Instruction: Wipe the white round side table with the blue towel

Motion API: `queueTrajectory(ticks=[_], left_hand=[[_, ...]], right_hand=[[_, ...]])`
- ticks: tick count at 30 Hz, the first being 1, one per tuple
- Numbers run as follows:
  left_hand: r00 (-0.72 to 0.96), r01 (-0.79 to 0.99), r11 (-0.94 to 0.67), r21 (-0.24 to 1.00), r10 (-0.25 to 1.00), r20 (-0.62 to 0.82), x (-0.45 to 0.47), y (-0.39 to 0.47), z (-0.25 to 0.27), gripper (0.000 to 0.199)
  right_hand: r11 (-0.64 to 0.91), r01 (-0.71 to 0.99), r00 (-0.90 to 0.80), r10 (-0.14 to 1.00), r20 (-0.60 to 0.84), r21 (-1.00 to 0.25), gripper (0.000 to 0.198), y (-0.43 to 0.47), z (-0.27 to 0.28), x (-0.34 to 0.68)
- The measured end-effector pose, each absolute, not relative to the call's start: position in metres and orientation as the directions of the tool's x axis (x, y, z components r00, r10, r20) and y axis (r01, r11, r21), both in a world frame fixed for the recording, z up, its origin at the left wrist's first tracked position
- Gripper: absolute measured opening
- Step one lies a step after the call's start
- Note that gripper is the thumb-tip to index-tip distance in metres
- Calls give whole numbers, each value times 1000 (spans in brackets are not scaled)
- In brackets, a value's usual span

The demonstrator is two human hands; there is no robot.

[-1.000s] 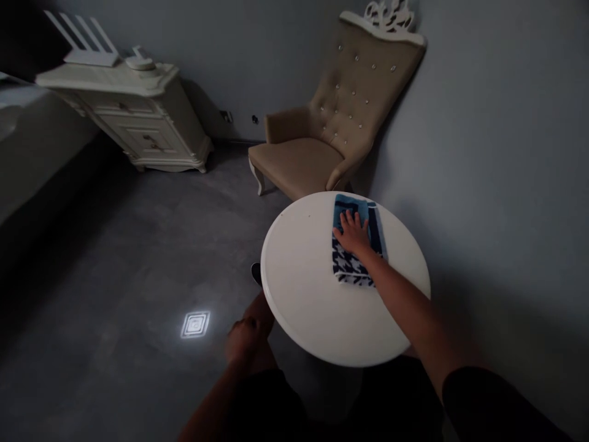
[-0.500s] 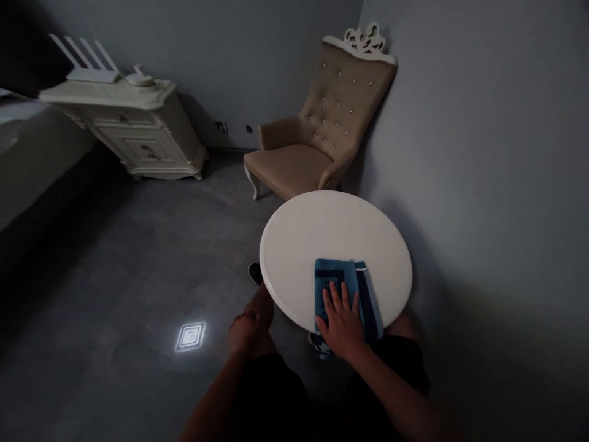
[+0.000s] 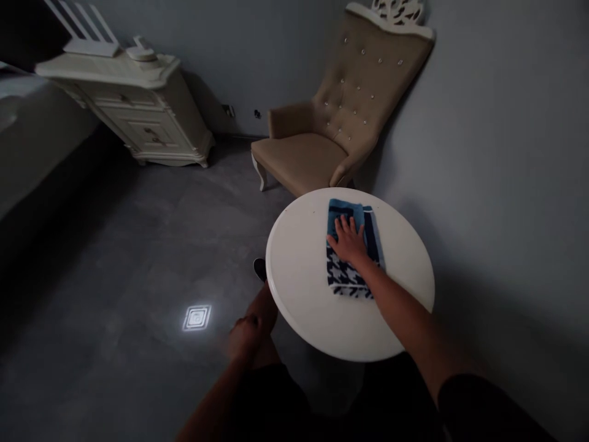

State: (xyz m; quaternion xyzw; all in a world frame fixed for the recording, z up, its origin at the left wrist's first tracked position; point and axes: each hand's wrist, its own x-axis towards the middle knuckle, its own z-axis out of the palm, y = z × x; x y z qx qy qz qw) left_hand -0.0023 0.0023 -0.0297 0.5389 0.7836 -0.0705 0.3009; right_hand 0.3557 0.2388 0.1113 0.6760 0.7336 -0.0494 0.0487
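My right hand (image 3: 350, 241) lies flat on a folded towel (image 3: 343, 270), its fingers spread and holding nothing. The towel is teal and dark blue at its far end, with a black-and-grey houndstooth pattern at its near end. It rests wholly on a round white table (image 3: 304, 301), right of the middle. My left hand (image 3: 246, 336) rests at my left knee, beside the table. Its fingers are too dark to make out.
Beyond the table stands a tan tufted armchair (image 3: 299, 156) near the wall. A white cabinet (image 3: 156, 132) at the back left carries a router-like device (image 3: 92, 46). A bed (image 3: 32, 147) edges in at left. A bright square pattern (image 3: 197, 317) shows on the floor.
My right hand has slid the towel away from me, from the table's near edge toward its far side. The towel's houndstooth end now lies on the tabletop. My left hand stays at the knee.
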Motion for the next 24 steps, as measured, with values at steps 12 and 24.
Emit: queueTrajectory(ticks=[12,24], left_hand=[[-244,887,420,194,781,-575,-4,12,-21,55],[-250,884,415,214,808,-533,9,8,-23,58]], right_hand=[[-4,999,0,995,-101,-41,88,408,109,364],[44,999,-47,994,-101,-26,83,219,109,336]])
